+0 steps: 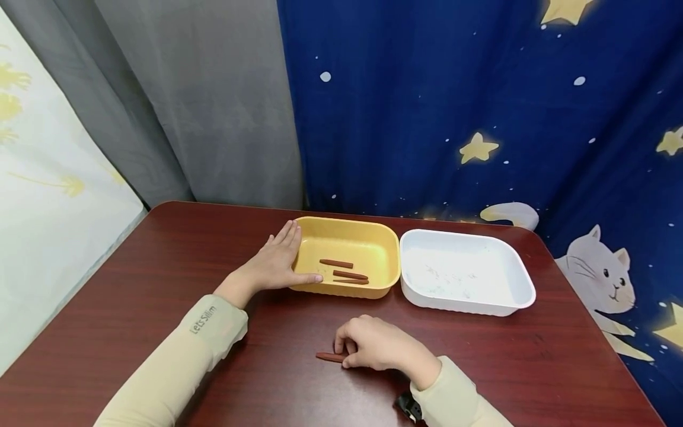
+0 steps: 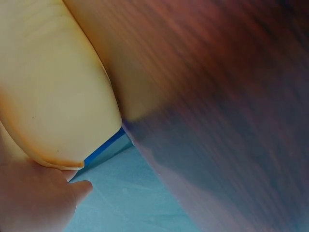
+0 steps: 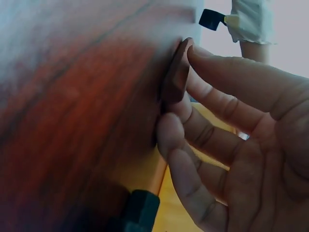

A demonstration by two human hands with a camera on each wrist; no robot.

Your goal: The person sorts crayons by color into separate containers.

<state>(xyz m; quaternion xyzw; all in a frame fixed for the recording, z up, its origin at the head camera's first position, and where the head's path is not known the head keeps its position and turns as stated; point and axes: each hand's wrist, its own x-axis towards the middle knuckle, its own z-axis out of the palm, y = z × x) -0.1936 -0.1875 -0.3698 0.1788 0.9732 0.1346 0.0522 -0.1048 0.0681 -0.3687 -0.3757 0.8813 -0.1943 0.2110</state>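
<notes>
My right hand [image 1: 376,344] pinches one end of a reddish-brown stick [image 1: 328,357] with a tapered tip, low over the table near its front. In the right wrist view the thumb and fingertips bend around this stick [image 3: 177,77], close to the wood. My left hand [image 1: 274,264] rests against the left end of a yellow plastic tray [image 1: 347,223], fingers straight along the side and thumb over the front rim. Inside the tray lie three similar brown sticks [image 1: 350,275]. The left wrist view shows the tray's pale yellow outer wall [image 2: 58,82] beside the hand.
A white plastic tray [image 1: 464,235] stands right of the yellow one, their ends side by side, with small dark specks on its floor. The dark red table [image 1: 176,261] ends at grey and blue curtains. A black wrist device [image 1: 409,407] hangs by my right sleeve.
</notes>
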